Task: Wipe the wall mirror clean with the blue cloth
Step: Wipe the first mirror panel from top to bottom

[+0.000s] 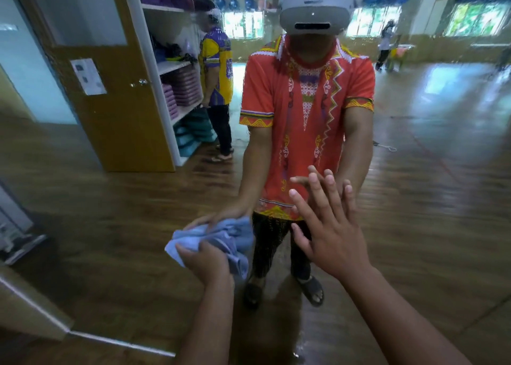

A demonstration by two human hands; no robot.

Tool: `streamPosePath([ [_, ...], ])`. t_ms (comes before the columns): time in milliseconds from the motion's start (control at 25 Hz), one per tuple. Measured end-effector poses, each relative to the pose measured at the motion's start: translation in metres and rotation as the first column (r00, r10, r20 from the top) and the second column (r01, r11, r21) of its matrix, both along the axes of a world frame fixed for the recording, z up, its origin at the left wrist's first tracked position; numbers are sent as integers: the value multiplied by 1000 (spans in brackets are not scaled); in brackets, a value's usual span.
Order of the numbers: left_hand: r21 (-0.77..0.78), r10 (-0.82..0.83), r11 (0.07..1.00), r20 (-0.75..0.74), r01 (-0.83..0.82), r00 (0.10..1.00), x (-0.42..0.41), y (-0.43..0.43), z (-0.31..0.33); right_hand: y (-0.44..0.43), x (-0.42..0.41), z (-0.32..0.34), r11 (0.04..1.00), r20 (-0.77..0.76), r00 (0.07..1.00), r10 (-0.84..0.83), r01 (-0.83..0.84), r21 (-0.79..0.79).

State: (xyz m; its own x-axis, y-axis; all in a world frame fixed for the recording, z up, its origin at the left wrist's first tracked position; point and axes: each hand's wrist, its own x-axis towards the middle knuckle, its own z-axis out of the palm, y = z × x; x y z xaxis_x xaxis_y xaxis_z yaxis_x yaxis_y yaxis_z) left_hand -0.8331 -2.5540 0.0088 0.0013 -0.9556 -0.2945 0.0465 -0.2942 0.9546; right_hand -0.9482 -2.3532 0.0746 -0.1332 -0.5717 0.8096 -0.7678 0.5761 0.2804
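The wall mirror [414, 143] fills almost the whole view and reflects a person in an orange shirt wearing a headset. My left hand [206, 262] grips the crumpled blue cloth [221, 240] and presses it against the glass at lower centre. My right hand [329, 226] lies flat on the mirror to the right of the cloth, fingers straight and spread, touching its own reflection. Fine droplets or streaks show on the glass near the top and below the cloth.
The mirror's white bottom frame [36, 301] runs along the lower left. Reflected in the glass are a wooden door [110, 88], white shelves [177, 68] with purple and teal mats, another person [218, 88] standing by them, and a wide wooden floor.
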Motion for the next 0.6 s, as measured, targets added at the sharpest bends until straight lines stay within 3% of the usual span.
streamPosePath([
  [120, -258, -21, 966, -97, -4, 995, -8, 16, 47, 21, -3, -5, 1000, -1, 1000, 0, 0, 4],
  [320, -507, -57, 861, -166, -35, 984, -31, 71, 135, 47, -12, -10, 999, 20, 999, -48, 49, -22],
  [480, -748, -51, 664, -21, 18, 998, -53, 104, 158, 61, -27, -8, 998, 12, 998, -60, 60, -6],
  [600, -835, 51, 542, 142, 92, 988, -55, 105, 132, 60, -34, -10, 998, 8, 998, -56, 56, 3],
])
